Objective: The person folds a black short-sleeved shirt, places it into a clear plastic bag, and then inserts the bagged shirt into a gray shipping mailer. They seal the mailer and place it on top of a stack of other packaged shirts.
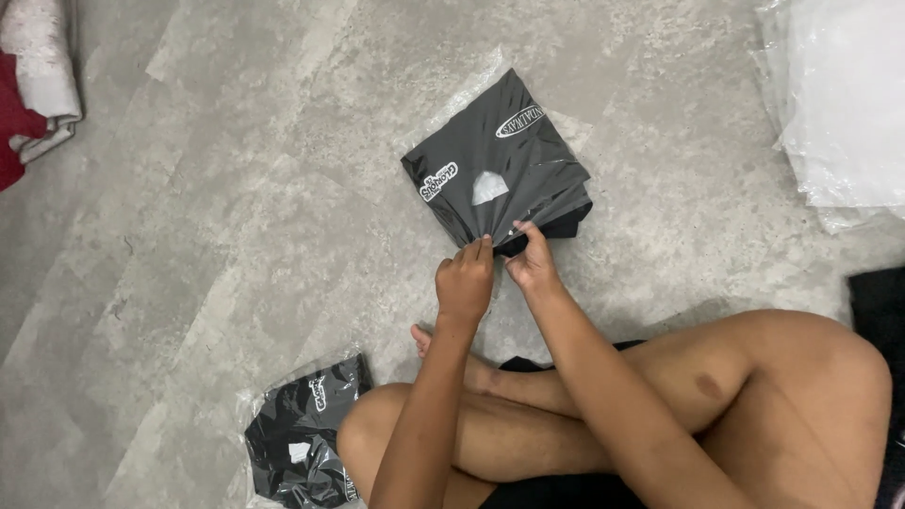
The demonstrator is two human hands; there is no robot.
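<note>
From where I watch, the far left edge of the grey floor (236,188) carries a heap of red and white cloth (33,80), untouched and well apart from the work. Along the floor's near edge, just beside my left knee, lies a finished pack (306,429): a black folded garment already sealed in its clear bag, which I judge to be one piece done. Toward the middle of the floor sits the black folded garment in a clear plastic bag (500,160), its far end fully inside the film with spare plastic sticking out beyond it, while the near corner of the fabric pokes out at the open mouth. My left hand (465,283) has its fingers closed, pinching the bag's mouth edge; my right hand (534,264), touching the left, is likewise closed on the film and the dark corner beside it. I judge the garment is nearly bagged, with the last corner to tuck in and the flap to close. At the far right corner lies a stack of empty clear bags (839,104), and a dark pile (877,302) at the right edge, partly cut off, may be more garments waiting.
</note>
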